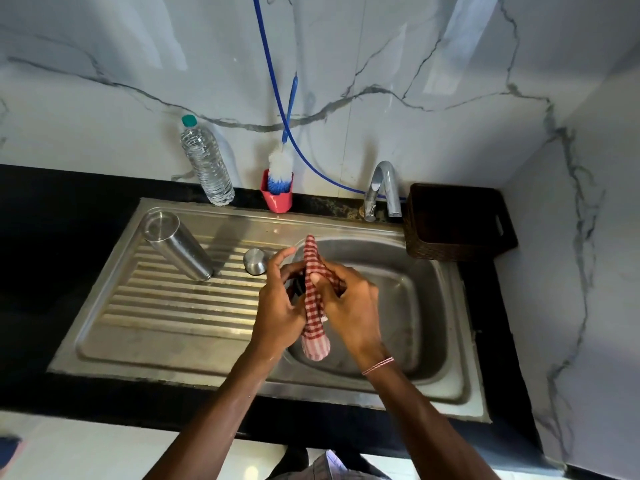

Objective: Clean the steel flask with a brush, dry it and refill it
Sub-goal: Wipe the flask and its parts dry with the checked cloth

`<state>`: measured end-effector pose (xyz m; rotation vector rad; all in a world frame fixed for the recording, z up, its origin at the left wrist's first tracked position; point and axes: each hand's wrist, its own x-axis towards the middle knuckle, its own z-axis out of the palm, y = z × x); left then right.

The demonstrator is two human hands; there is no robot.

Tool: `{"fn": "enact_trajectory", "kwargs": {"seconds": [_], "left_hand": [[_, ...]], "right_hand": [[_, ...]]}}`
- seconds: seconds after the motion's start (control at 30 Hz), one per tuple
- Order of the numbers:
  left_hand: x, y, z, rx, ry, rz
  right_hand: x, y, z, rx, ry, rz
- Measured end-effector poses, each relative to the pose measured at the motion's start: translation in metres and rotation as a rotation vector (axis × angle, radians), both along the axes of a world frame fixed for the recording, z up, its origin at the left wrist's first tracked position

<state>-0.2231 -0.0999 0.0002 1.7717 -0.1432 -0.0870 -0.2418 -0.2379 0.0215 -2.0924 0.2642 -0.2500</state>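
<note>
Over the sink basin (415, 306), a person's left hand (277, 306) and right hand (349, 306) both curl their fingers round a red-checked cloth (313, 327). The steel flask (180, 247) stands left of the basin on the drainboard (173, 306), apart from both hands. Its cap (255, 260) lies just beside the left hand's fingers.

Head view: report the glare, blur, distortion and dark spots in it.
In the head view, pale glare patches streak the marble wall; the wide lens bows the sink rim and the wall's corner; the left hand, right hand and checked cloth look slightly soft; the steel flask is sharp, with highlights; the black counter at left sinks into near-featureless dark.
</note>
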Motion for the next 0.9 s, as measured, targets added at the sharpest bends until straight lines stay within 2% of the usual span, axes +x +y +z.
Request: {"fn": "enact_trajectory", "kwargs": {"seconds": [0.1,0.27,0.4,0.57,0.63,0.8,0.9], "left_hand": [[-0.007,0.000,0.002,0.045,-0.038,0.046],[-0.011,0.010,-0.001,0.052,-0.038,0.101],[-0.005,0.023,-0.006,-0.108,0.101,0.119],[-0.005,0.025,-0.005,-0.152,0.133,0.041],[-0.005,0.031,-0.007,-0.171,0.140,0.027],[-0.003,0.037,-0.011,-0.156,0.113,0.020],[-0.001,0.037,-0.013,-0.151,0.087,0.035]], "right_hand": [[0.005,0.002,0.006,0.160,0.148,-0.021],[0.009,-0.011,0.008,0.126,0.194,0.087],[0.007,-0.029,0.002,0.653,0.189,0.045],[0.001,-0.004,-0.005,0.791,0.269,0.216],[0.005,0.000,-0.003,0.903,0.338,0.161],[0.012,0.008,-0.002,0.938,0.484,-0.024],[0.012,0.017,-0.006,1.059,0.530,-0.164]]}}
